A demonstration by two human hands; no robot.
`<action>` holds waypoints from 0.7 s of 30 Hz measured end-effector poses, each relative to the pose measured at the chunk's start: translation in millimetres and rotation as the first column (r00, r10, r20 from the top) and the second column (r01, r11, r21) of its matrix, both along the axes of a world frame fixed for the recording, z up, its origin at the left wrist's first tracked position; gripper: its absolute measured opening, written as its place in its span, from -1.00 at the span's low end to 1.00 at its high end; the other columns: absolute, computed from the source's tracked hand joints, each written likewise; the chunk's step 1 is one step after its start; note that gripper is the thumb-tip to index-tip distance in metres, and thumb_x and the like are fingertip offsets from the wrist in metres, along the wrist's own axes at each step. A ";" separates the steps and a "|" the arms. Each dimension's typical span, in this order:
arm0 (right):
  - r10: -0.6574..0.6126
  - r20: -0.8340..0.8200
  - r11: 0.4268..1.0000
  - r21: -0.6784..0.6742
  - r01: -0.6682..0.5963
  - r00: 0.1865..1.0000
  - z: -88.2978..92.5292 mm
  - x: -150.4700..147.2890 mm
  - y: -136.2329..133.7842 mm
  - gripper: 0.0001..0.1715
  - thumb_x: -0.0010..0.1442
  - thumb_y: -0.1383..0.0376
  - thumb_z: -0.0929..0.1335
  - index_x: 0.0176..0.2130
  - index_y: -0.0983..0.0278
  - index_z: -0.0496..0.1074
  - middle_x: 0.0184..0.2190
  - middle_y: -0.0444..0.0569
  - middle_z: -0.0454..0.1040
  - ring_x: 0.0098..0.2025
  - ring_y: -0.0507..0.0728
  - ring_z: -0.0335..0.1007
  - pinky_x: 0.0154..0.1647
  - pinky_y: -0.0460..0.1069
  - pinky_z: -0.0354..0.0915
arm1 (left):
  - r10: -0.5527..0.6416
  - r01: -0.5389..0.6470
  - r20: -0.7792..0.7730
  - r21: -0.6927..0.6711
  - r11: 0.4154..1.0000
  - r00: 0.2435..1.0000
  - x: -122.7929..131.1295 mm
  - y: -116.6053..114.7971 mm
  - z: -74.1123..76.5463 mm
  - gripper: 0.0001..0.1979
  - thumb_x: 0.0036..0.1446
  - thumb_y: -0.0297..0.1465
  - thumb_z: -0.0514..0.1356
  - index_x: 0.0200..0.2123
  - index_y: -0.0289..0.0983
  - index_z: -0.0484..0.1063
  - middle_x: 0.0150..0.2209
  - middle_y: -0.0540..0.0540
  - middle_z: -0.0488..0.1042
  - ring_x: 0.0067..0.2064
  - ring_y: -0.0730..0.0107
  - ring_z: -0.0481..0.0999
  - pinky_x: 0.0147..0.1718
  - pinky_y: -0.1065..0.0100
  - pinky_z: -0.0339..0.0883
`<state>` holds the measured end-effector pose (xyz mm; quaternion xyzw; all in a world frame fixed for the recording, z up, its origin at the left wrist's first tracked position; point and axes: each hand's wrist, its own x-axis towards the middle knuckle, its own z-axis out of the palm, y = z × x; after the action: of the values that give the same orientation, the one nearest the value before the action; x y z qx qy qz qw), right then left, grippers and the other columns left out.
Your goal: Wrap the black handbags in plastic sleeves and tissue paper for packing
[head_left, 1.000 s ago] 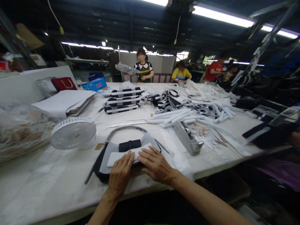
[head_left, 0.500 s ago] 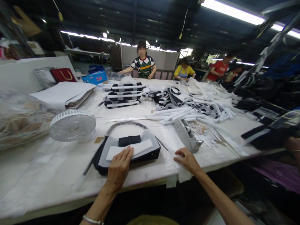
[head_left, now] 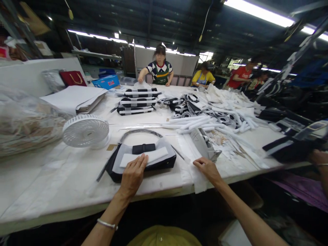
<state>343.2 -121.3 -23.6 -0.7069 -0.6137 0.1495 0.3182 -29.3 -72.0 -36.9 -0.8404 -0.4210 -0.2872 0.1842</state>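
A black handbag (head_left: 160,164) lies on the table in front of me, its long strap (head_left: 139,131) looped behind it. Translucent white wrapping (head_left: 116,163) covers its face, with a small black roll-shaped piece (head_left: 144,148) and a white foam strip (head_left: 156,155) on top. My left hand (head_left: 133,174) rests flat on the strip's left end, fingers stretched out. To the right, my right hand (head_left: 208,171) pinches at a thin translucent white sheet (head_left: 198,182) by the table edge; the fingertips partly hide the grip. Just behind it stands a grey tape dispenser (head_left: 201,143).
A white fan (head_left: 85,131) and a stack of white sheets (head_left: 74,97) stand left. Farther back lie wrapped black bags (head_left: 138,101), white foam rods (head_left: 194,123) and a heap of wrapped parts (head_left: 217,116). Co-workers sit or stand across the table; another person's hand (head_left: 319,157) is far right.
The view has shifted slightly. My left hand stays on the foam strip and my right hand stays by the sheets. The co-worker opposite has drawn one hand inward, holding something pale.
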 end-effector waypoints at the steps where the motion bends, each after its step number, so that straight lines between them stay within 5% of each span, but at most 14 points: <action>1: 0.064 0.067 0.995 0.067 -0.068 0.996 2.5 -3.4 -5.6 -0.74 0.14 0.11 0.39 -0.42 0.23 0.57 -0.38 -0.01 0.58 -0.26 0.23 0.51 -0.13 0.14 0.37 | 0.002 -0.002 0.001 0.000 1.000 1.000 0.0 0.3 0.3 -0.40 0.03 -0.74 -0.03 0.11 -0.32 0.43 0.13 -0.19 0.48 0.03 0.18 0.54 -0.08 0.23 0.37; 3: 0.239 0.243 0.947 0.155 -0.281 0.940 5.1 -12.6 -18.3 -0.81 0.16 0.16 0.43 -0.25 0.20 0.59 -0.25 0.01 0.60 -0.14 0.25 0.51 -0.03 0.18 0.36 | 0.004 -0.004 0.008 -0.005 1.000 1.000 -0.1 1.1 1.1 -0.40 0.02 -0.74 -0.03 0.10 -0.34 0.43 0.11 -0.19 0.49 0.02 0.19 0.55 -0.09 0.24 0.38; 7: 0.489 0.494 0.802 0.070 -0.594 0.719 -4.2 -30.7 -37.6 -0.40 0.11 0.30 0.48 0.15 0.19 0.41 0.11 0.08 0.47 0.17 0.31 0.36 0.16 0.26 0.30 | 0.007 -0.005 0.049 -0.039 0.999 0.999 -1.6 2.7 3.5 -0.40 -0.01 -0.72 0.00 0.11 -0.33 0.42 0.10 -0.20 0.50 0.02 0.20 0.55 -0.11 0.23 0.40; 12: 0.496 0.495 0.729 0.209 -0.652 0.714 -25.1 -35.5 -39.1 -0.71 0.25 0.38 0.38 -0.03 0.20 0.51 -0.06 -0.01 0.60 0.05 0.20 0.49 0.20 0.24 0.32 | 0.041 -0.023 0.129 -0.136 0.990 0.991 -6.8 3.0 11.0 -0.35 -0.08 -0.68 0.05 0.14 -0.29 0.39 0.12 -0.17 0.48 0.01 0.18 0.55 -0.08 0.23 0.41; 15: 0.476 0.339 0.767 0.291 -0.572 0.811 -25.1 -43.5 -32.0 -0.84 0.28 0.34 0.36 -0.18 0.18 0.56 -0.21 -0.05 0.64 -0.08 0.18 0.57 0.15 0.22 0.38 | 0.108 -0.070 0.192 -0.196 0.978 0.975 -11.2 4.4 17.1 -0.35 -0.07 -0.65 0.07 0.15 -0.25 0.38 0.11 -0.13 0.50 -0.04 0.17 0.58 -0.09 0.22 0.43; 18: 0.382 0.057 0.875 0.300 -0.381 0.922 -17.4 -72.8 -21.4 -0.84 0.28 0.24 0.36 -0.25 0.20 0.57 -0.22 -0.01 0.64 -0.11 0.21 0.59 0.13 0.23 0.40 | 0.187 -0.127 0.245 -0.240 0.962 0.951 -15.6 7.7 21.0 -0.38 -0.02 -0.61 0.10 0.16 -0.21 0.37 0.09 -0.11 0.52 -0.07 0.16 0.59 -0.11 0.24 0.45; 21: 0.370 -0.224 0.925 0.182 -0.334 0.902 -10.1 -121.2 -14.8 -0.78 0.27 0.17 0.36 -0.28 0.22 0.56 -0.17 0.01 0.63 -0.04 0.23 0.55 0.14 0.21 0.38 | 0.225 -0.148 0.286 -0.267 0.952 0.932 -19.8 10.7 23.3 -0.42 0.02 -0.58 0.11 0.16 -0.20 0.38 0.08 -0.09 0.52 -0.08 0.17 0.59 -0.10 0.26 0.45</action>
<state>222.0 -136.1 -33.6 -0.5351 -0.6946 0.2509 0.4102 -49.2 -61.3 -13.6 -0.7563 -0.5550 -0.3443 0.0383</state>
